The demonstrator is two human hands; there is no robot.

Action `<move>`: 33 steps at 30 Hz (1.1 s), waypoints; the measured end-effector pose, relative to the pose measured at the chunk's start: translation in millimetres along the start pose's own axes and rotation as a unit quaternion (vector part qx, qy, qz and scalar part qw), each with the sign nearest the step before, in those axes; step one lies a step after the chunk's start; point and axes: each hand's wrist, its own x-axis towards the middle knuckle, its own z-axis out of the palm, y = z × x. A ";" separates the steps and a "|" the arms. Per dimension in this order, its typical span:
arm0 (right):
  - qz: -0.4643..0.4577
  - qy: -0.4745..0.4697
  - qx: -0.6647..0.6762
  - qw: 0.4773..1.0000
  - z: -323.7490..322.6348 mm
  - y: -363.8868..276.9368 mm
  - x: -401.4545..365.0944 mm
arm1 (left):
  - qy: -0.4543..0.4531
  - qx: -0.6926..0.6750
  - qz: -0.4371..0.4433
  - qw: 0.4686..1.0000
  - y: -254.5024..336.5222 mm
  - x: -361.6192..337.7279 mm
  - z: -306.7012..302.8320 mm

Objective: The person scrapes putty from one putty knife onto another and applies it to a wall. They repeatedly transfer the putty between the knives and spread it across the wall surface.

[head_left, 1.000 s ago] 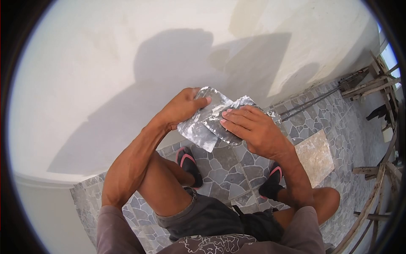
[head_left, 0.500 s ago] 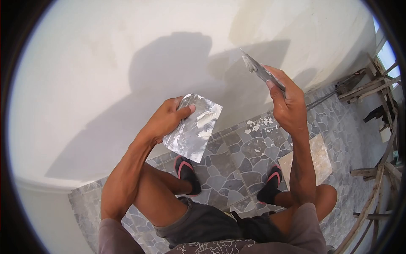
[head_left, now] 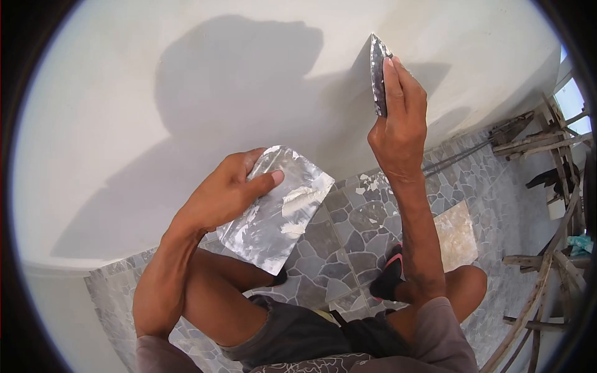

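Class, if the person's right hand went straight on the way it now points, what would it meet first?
The pale wall, most likely. The right hand points toward it, with the held scraper leading; its edge may be touching the wall now, but depth is unclear from this one view.

bright daylight | broad shadow point(head_left: 236, 81) across wall point(head_left: 106, 105) | fisheye curvature, black corners

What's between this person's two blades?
In the head view, only shaded wall shows between the silvery blade in the left hand and the dark blade in the right hand.
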 end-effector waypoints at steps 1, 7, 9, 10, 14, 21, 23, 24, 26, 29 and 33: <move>-0.003 0.004 -0.010 1.000 4.9 -0.9 -2.4 | -0.004 -0.007 0.008 1.000 0.8 -1.2 -1.0; -0.003 -0.013 -0.030 0.999 35.5 -29.2 -50.1 | -0.037 -0.048 0.032 0.998 8.1 -10.5 -1.3; 0.002 -0.018 -0.030 0.999 46.6 -40.1 -68.5 | -0.043 -0.051 0.030 0.997 8.2 -10.8 -2.5; 0.001 -0.028 -0.024 0.999 50.8 -44.9 -78.9 | -0.042 -0.049 0.031 0.997 7.5 -10.8 -2.8; -0.009 -0.069 0.040 0.997 42.1 -50.8 -97.5 | -0.040 -0.039 0.008 0.998 2.3 -14.3 -7.5; 0.058 0.010 0.087 0.994 -17.5 0.7 -32.6 | -0.042 -0.025 0.011 0.999 -0.7 -15.1 -9.0; 0.062 0.039 0.056 0.996 -16.6 21.6 -12.5 | -0.047 -0.028 0.011 0.998 1.7 -12.8 -6.7; 0.050 0.041 0.043 0.997 -12.9 27.2 -7.2 | -0.050 -0.028 0.016 0.998 3.2 -12.1 -5.0; 0.028 0.045 0.023 0.998 -1.8 32.4 -2.6 | -0.052 -0.031 0.025 0.998 3.6 -12.4 -1.8; 0.033 0.064 -0.013 0.997 14.3 23.4 -8.7 | -0.069 -0.020 0.035 0.997 3.1 -13.5 -3.6; 0.016 0.046 -0.056 0.997 29.8 5.6 -32.6 | -0.065 -0.018 0.034 0.997 6.8 -12.8 -1.6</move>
